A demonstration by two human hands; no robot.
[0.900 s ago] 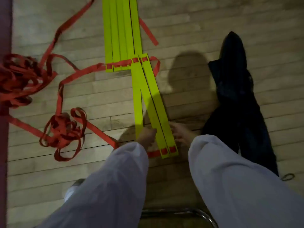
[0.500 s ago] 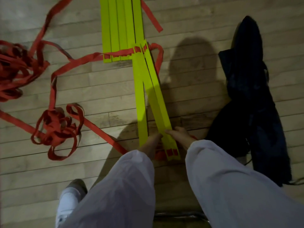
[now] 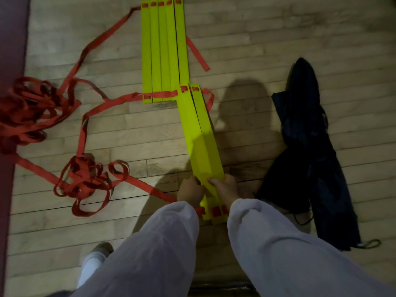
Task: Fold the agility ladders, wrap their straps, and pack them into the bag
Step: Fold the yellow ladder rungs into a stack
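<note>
Several yellow ladder rungs lie side by side on the wooden floor at the top. A second bundle of yellow rungs slants down towards me. My left hand grips its near end from the left, and my right hand grips it from the right, fingers curled over the top. Red straps trail in loose tangles across the floor on the left. A dark bag lies crumpled on the right.
A larger heap of red strap sits at the far left beside a dark red border. My white shoe shows at the bottom left. A metal chair edge is below my arms.
The loose rungs near me have been gathered together into one stack. Both hands have closed on its near end. The view has shifted back, showing more of the far rungs.
</note>
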